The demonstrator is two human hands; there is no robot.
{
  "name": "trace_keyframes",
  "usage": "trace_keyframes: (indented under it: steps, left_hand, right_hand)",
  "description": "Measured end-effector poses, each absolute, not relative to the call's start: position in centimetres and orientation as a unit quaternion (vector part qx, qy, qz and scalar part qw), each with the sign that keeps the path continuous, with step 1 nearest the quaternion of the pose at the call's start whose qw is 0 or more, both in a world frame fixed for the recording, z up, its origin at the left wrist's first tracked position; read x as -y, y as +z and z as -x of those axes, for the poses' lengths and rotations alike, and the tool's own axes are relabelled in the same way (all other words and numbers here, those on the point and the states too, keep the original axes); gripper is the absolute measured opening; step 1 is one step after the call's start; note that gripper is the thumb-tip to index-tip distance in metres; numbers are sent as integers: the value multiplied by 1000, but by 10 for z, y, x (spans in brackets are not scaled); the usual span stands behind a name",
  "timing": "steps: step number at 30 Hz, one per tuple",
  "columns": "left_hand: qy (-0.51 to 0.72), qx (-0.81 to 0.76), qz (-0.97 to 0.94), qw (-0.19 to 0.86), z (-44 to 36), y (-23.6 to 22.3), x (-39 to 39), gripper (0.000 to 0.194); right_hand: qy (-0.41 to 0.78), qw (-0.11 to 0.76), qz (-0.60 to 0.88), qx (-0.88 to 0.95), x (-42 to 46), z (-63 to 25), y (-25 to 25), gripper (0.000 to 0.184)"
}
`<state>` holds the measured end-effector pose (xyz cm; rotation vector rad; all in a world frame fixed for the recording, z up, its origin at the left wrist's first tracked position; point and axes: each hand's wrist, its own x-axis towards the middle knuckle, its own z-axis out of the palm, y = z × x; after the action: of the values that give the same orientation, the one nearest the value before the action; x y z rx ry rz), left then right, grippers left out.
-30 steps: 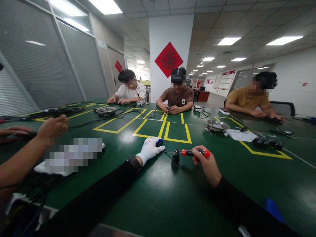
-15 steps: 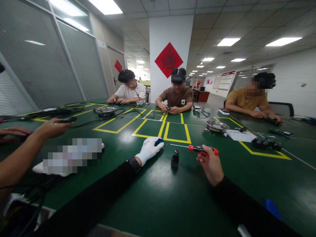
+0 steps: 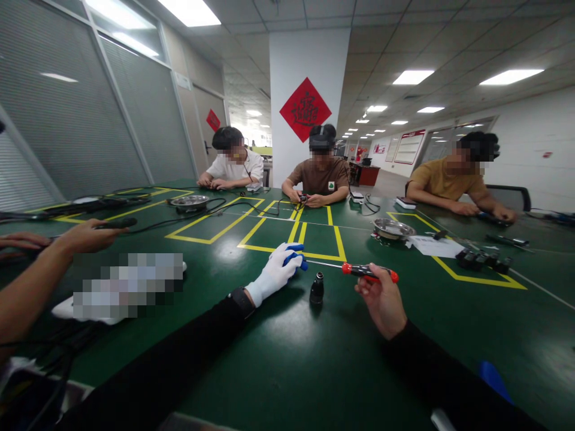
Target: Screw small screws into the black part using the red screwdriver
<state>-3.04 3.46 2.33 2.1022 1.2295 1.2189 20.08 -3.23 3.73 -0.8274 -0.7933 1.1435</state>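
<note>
My left hand (image 3: 276, 269), in a white glove with blue fingertips, is lifted a little off the green table. Its fingers are curled and closed at the tip of a screwdriver (image 3: 359, 271); what is between them is too small to make out. My right hand (image 3: 381, 299) is bare and closed around the red and black screwdriver handle. The thin shaft points left, nearly level, at the gloved fingertips. Just below the shaft a black tapered cylinder (image 3: 317, 289) stands upright on the table, touched by neither hand.
At right are a metal bowl (image 3: 392, 228), paper (image 3: 433, 248) and several black parts (image 3: 483, 260). A pixelated white item (image 3: 128, 287) lies at left beside a co-worker's hand (image 3: 85, 236). Something blue (image 3: 494, 382) is by my right sleeve. Several people sit around the table.
The screwdriver first shifted right, away from the black cylinder and my left hand. My left hand then rose from the table and its fingertips met the screwdriver tip.
</note>
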Motion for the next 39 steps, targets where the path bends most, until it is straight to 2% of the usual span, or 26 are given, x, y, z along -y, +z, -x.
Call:
trace_keyframes:
  steps: [3, 6, 8, 11, 13, 16, 19, 22, 25, 27, 31, 39]
  left_hand:
    - [476, -462, -721, 200, 30, 25, -35, 35]
    - [527, -485, -670, 197, 28, 28, -33, 30]
    - [546, -486, -641, 233, 23, 30, -28, 29]
    - [559, -452, -625, 306, 12, 31, -13, 32]
    - [560, -430, -606, 366, 2, 31, -1, 35]
    - [552, -401, -587, 436, -9, 31, 14, 38]
    - [556, -384, -595, 435, -12, 33, 24, 40]
    - [540, -361, -628, 429, -11, 35, 28, 39]
    - [512, -328, -686, 399, -9, 33, 30, 36]
    - [507, -316, -727, 338, -9, 30, 31, 35]
    - [471, -282, -795, 256, -10, 26, 34, 32]
    - [428, -275, -824, 250, -11, 25, 40, 28]
  right_hand:
    - [483, 671, 387, 409, 32, -204, 40, 23]
    - [373, 555, 427, 609, 33, -206, 44, 28]
    - [248, 436, 453, 737, 35, -206, 43, 25]
    - [124, 287, 510, 801, 37, -202, 34, 25]
    - [76, 229, 533, 811, 39, -200, 28, 24]
    - [21, 194, 534, 823, 40, -198, 23, 23]
    - [34, 199, 553, 808, 41, -199, 25, 37]
    - [71, 264, 566, 778, 43, -199, 34, 47]
    - [98, 366, 491, 784, 47, -195, 42, 32]
    - [125, 421, 419, 795, 51, -190, 44, 19]
    - [161, 477, 354, 788, 56, -184, 43, 5]
    - [112, 501, 293, 807, 58, -187, 44, 8]
